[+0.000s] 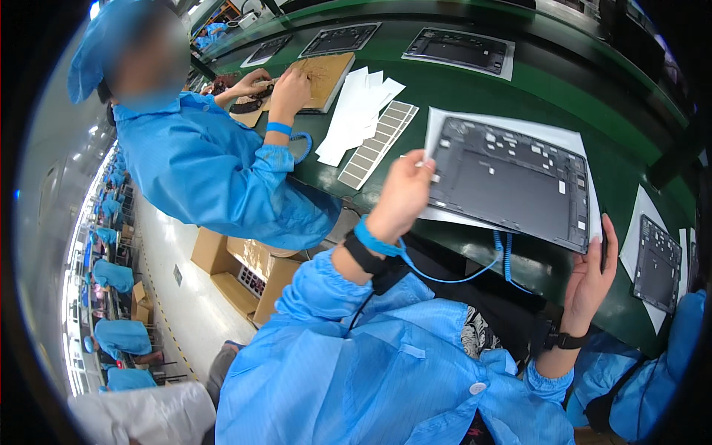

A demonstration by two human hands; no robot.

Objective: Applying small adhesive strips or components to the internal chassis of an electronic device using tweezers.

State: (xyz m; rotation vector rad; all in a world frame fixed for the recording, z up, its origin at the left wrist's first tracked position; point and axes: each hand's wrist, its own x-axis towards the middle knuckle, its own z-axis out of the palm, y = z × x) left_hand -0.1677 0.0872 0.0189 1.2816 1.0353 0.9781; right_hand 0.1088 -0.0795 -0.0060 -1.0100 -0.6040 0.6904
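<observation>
A flat dark grey device housing, like the back shell of a tablet, lies tilted over a white sheet at the near edge of the bench. Small white and silver patches dot its inner face. My left hand pinches the housing's left edge, thumb on top. At the near right corner, my right hand grips the housing between thumb and fingers; a narrow dark strip shows between them, too small to make out. A blue coiled cord runs from the band on my left wrist.
Left of the housing lie a label strip sheet and white paper strips. A co-worker works at a brown board. Similar housings rest on the far bench and at right. Open cardboard boxes stand below.
</observation>
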